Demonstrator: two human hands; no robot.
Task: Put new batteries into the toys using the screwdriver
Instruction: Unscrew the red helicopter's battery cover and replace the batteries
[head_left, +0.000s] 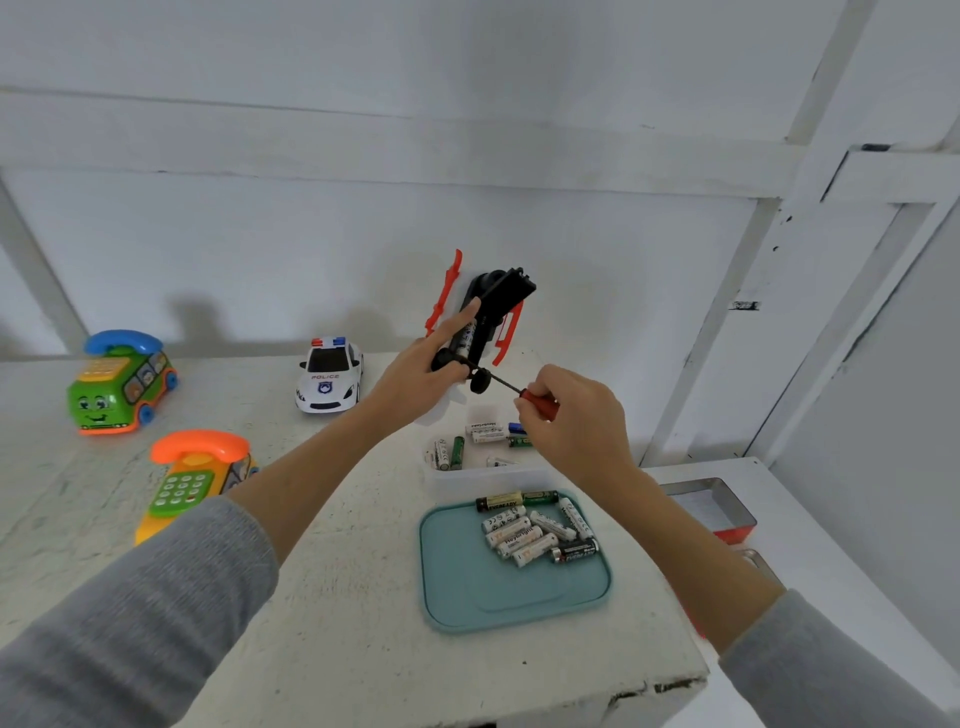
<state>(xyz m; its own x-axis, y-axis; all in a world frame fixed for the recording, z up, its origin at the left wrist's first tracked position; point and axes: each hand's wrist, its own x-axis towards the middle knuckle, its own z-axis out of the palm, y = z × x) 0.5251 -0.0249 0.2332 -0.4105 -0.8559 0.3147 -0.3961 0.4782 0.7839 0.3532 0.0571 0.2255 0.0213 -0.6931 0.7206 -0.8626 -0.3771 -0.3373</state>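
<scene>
At the far left of the white table (337, 597) a green bus-shaped toy phone (120, 384) with a blue handset is seen, and nearer the camera an orange and yellow toy phone (195, 478) is partly hidden by the left sleeve. A white police car (329, 376) is parked behind them, towards the middle. Above the table a black toy vehicle (488, 317) with red-orange parts is held up, underside outward, by the left hand (415, 371), whose fingers are curled round it. The red handle of the screwdriver (535, 397) is pinched by the right hand (576, 421), the shaft reaching to the toy's underside. Below, a clear container (488, 480) with batteries is seen, then a teal tray (467, 597) on which loose batteries (535, 530) are piled. A metal tin (737, 506) lies at the right.
</scene>
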